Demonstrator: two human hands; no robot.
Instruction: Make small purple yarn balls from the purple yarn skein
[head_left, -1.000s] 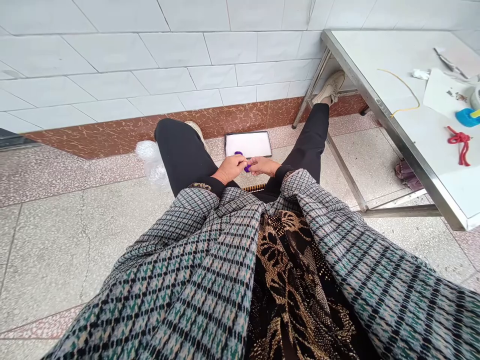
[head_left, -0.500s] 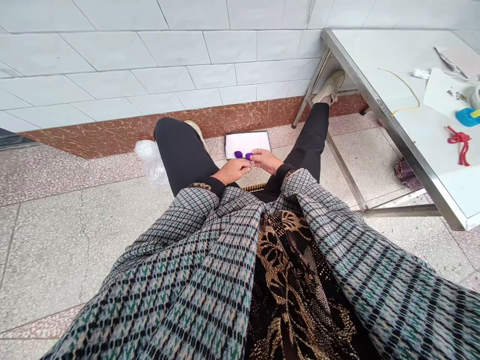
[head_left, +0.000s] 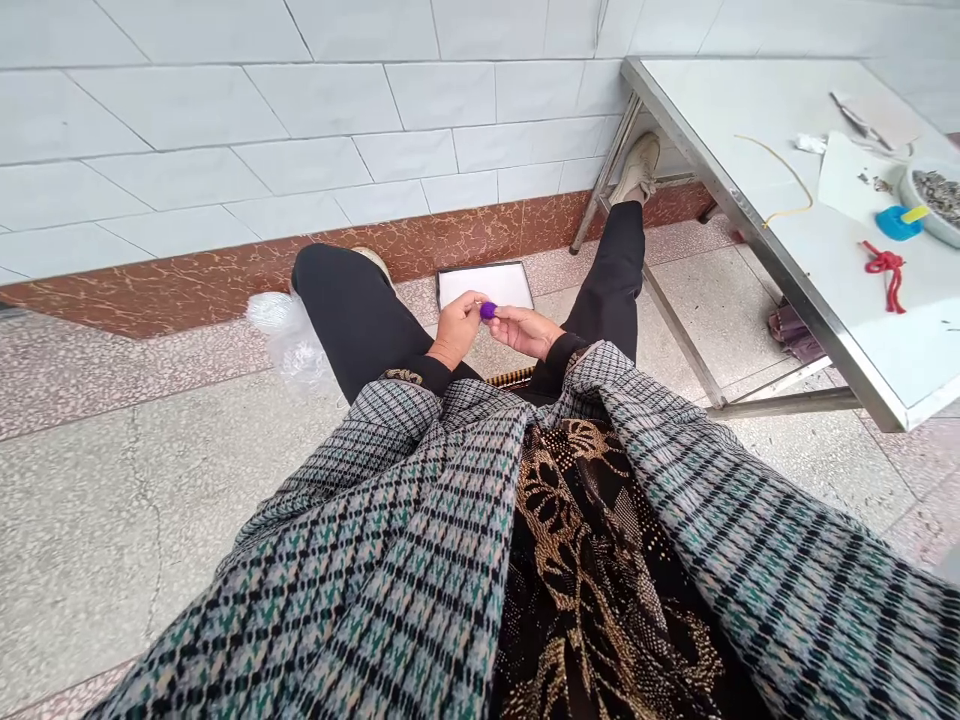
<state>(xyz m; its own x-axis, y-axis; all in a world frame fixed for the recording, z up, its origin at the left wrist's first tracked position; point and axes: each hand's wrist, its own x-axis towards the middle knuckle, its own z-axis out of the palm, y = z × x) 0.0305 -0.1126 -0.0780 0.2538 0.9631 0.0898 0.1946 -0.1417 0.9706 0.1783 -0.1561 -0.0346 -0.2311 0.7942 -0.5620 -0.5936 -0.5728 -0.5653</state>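
Observation:
A small fuzzy purple ball, perhaps of yarn, sits between my two hands above my lap. My right hand pinches it from the right with thumb and fingers. From the left, the closed fingertips of my left hand meet the same ball; whether they grip a thread there is too small to see. Just beyond the hands lies a shallow white tray with a dark rim, partly covered by my fingers.
At the right stands a metal-edged white table bearing a red knotted cord, a yellow strand, a blue object and a bowl of small grey bits. A clear plastic bag lies by my left leg.
My left hand has risen to the ball, its fingers now pointing up. Two purple pieces showed before; one shows now, between the hands. The view has turned slightly right.

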